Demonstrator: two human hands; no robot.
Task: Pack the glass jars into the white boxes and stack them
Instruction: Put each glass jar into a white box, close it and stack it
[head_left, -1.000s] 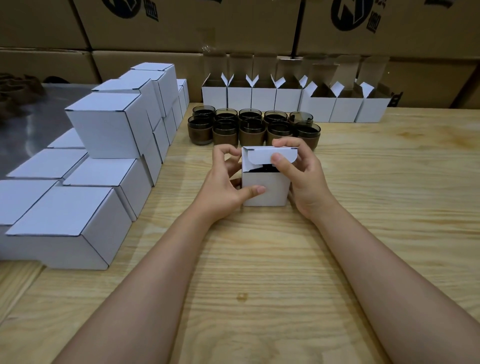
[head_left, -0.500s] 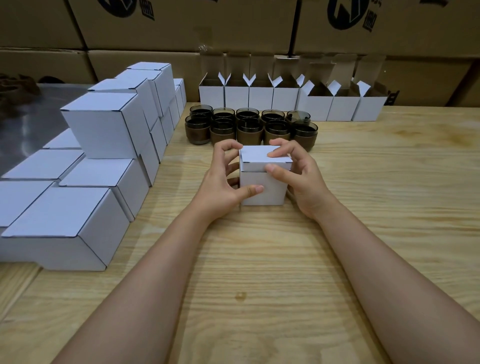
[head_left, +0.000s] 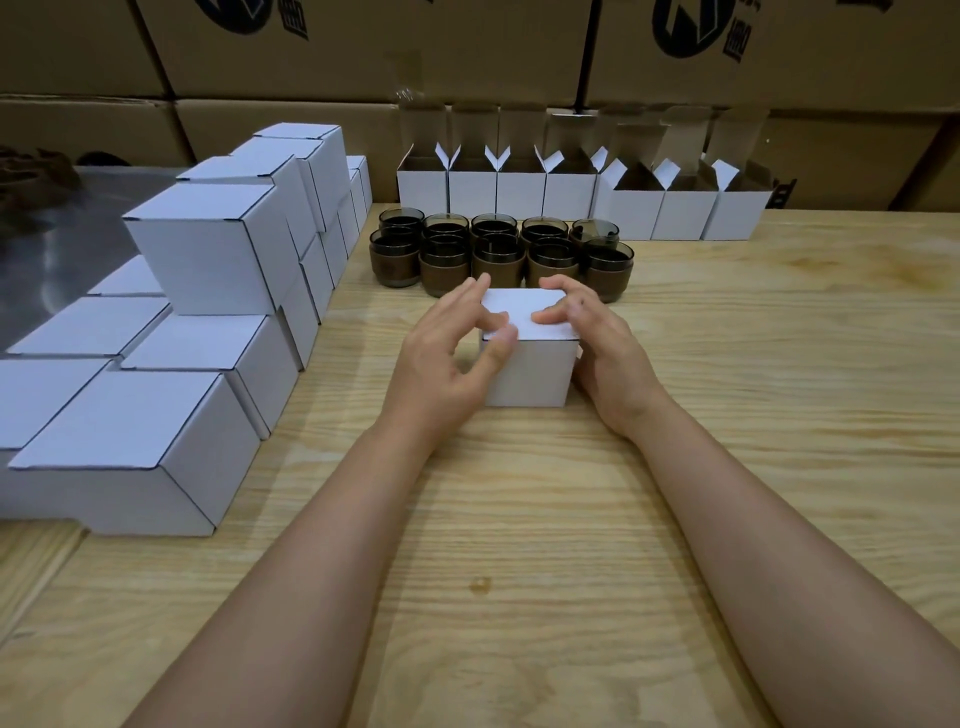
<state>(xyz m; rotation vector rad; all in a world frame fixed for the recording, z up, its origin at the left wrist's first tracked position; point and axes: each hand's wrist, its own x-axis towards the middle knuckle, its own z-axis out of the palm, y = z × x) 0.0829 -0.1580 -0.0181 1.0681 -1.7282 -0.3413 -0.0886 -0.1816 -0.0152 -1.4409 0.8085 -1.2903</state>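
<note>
A closed white box (head_left: 527, 371) stands on the wooden table (head_left: 519, 545) in the middle of the view. My left hand (head_left: 441, 358) holds its left side, with the thumb on the front top corner and the fingers over the lid. My right hand (head_left: 608, 353) holds the right side, its fingers curled over the lid's top. Just behind the box, several dark glass jars (head_left: 498, 254) with brown bands stand in two rows. What is inside the box is hidden.
A row of open white boxes (head_left: 571, 195) with raised flaps lines the table's back. Closed white boxes (head_left: 208, 260) are stacked in steps along the left. Big brown cartons (head_left: 363, 52) form the back wall. A metal surface (head_left: 62, 249) lies at far left.
The box's lid was half open under my right hand a second ago; it is now folded flat and shut. Both hands have shifted onto the top of the box.
</note>
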